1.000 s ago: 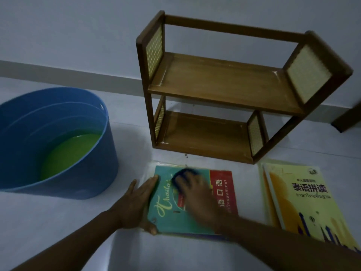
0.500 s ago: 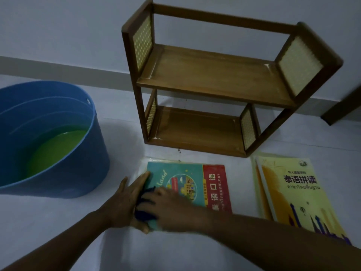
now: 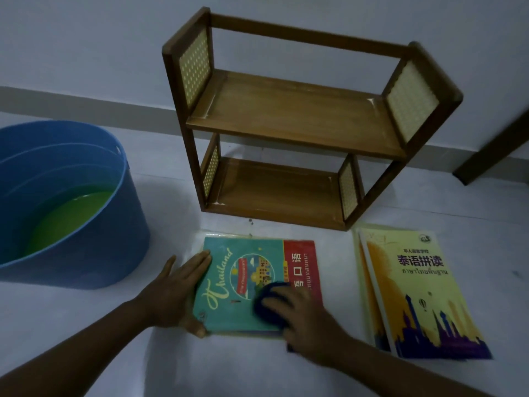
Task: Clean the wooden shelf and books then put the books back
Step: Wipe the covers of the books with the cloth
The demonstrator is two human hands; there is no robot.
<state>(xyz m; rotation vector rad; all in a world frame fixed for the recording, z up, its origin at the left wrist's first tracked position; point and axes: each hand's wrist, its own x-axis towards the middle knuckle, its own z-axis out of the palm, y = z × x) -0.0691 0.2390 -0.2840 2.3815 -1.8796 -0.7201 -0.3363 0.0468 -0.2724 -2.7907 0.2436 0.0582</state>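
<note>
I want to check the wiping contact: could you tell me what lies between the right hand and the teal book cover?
In the head view, a dark blue sponge lies under the right hand, on the teal book.

A dim room of a home is indicated: a pale tiled floor (image 3: 429,202) is met by a plain wall (image 3: 86,38) with a skirting board (image 3: 71,101), where a small wooden shelf (image 3: 286,116), language books (image 3: 415,287) and a blue wash tub (image 3: 86,253) are set out.

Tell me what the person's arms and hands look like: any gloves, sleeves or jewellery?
Both arms are bare as far as the view shows: no sleeves appear on either forearm. The left hand and the right hand wear no gloves, and no watch, bracelet or ring shows. The picture is dim and slightly blurred, so small details could be missed.
</note>
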